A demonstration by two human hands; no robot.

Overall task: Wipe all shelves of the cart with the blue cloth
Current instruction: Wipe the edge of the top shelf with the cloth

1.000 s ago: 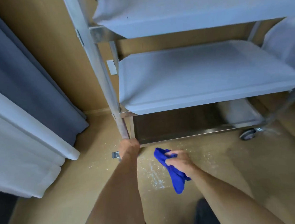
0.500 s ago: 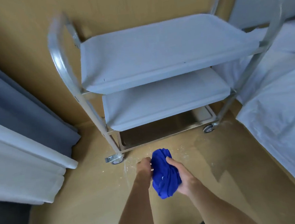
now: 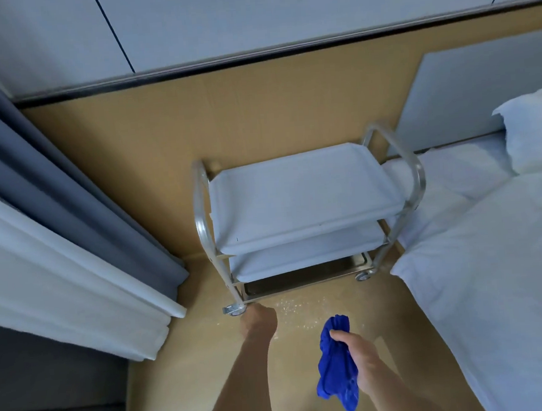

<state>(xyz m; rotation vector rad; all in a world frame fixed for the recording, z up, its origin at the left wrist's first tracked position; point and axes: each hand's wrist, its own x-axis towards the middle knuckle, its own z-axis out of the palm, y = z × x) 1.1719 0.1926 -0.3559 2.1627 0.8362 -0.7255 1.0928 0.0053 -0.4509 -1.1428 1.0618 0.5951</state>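
The blue cloth (image 3: 336,367) is gripped, bunched, by the right hand (image 3: 355,351); the left hand (image 3: 259,319) is held fisted and empty near the cart (image 3: 296,216) — its grip closed.

Shiny metal cart (image 3: 302,209) frame; soft blue cloth (image 3: 338,372); matt wooden floor (image 3: 187,390).

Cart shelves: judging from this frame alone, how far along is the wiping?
Done: cannot be confirmed; the top shelf and middle shelf show no visible marks, and the bottom shelf is mostly hidden. In hand: the right hand holds the bunched blue cloth away from the cart; the left hand is a fist near the front caster. Left: no wiping is underway.
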